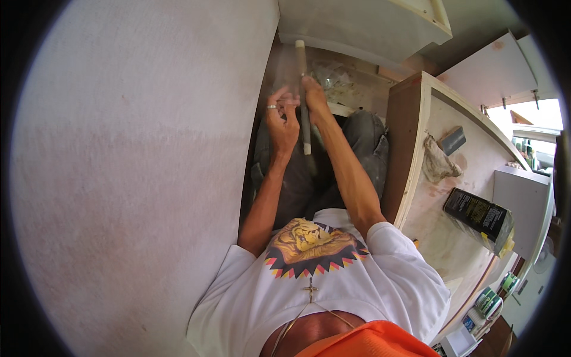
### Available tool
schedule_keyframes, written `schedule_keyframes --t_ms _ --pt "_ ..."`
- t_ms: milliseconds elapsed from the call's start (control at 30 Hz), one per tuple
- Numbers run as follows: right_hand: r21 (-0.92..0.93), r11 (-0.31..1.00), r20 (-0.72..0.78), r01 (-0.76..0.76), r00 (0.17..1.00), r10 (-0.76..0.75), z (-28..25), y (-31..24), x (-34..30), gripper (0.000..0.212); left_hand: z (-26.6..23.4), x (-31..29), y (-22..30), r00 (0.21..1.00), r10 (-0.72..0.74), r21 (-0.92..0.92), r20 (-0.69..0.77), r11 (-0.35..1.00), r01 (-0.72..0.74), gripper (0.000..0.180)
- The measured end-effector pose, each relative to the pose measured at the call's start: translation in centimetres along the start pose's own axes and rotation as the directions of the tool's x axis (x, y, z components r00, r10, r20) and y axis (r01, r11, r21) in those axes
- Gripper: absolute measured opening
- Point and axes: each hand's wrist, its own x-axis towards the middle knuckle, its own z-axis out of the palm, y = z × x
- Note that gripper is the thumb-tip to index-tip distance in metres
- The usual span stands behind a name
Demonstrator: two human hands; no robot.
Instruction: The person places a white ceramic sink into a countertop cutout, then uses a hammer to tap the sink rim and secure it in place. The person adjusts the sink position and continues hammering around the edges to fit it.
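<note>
A narrow strip [307, 140], pale at both ends and probably wood, stands lengthwise in front of my lap. My right hand [316, 98] is closed at its side, fingers against its upper half. To the left of the strip is my left hand [283, 122], with a ring on one finger. Its fingers are curled in close to the strip and slightly blurred. Whatever lies between them, if anything, I cannot make out. My knees in dark trousers [363, 140] are behind the strip.
A large whitish panel [143, 166] rises close on my left. To the right, a wood-edged cabinet [410, 137] carries a crumpled cloth [439, 162], a grey block [452, 140] and a black rectangular can [476, 213]. A pale box-like cabinet part [357, 30] overhangs ahead, with clear plastic [330, 74] beneath.
</note>
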Motion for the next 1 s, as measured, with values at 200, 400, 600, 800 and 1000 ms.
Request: schedule_keyframes --t_ms 200,400,600,800,1000 --pt "0.189 0.978 0.097 -0.083 0.993 0.066 1.7 -0.3 0.5 0.025 -2.3 -3.1 2.4 0.967 0.255 0.229 -0.026 0.943 -0.242 0.022" --pt "0.286 0.944 0.079 -0.167 0.985 0.151 5.3 1.5 -0.2 0.023 -2.4 -6.5 8.1 0.931 0.363 0.284 0.045 0.889 -0.360 0.017" --pt "0.198 0.976 0.037 -0.092 0.996 0.086 4.6 3.7 4.3 0.022 -1.3 -6.6 6.2 0.924 0.354 0.304 0.145 0.873 -0.382 0.027" --pt "0.179 0.983 0.064 -0.044 0.997 0.033 4.3 4.6 4.0 0.022 -1.7 -7.6 4.7 0.952 0.255 0.332 0.170 0.894 -0.299 0.027" --pt "0.158 0.987 0.027 0.000 1.000 -0.004 5.7 4.4 1.7 0.022 -1.1 -7.4 4.6 0.957 0.235 0.317 0.171 0.906 -0.280 0.022"
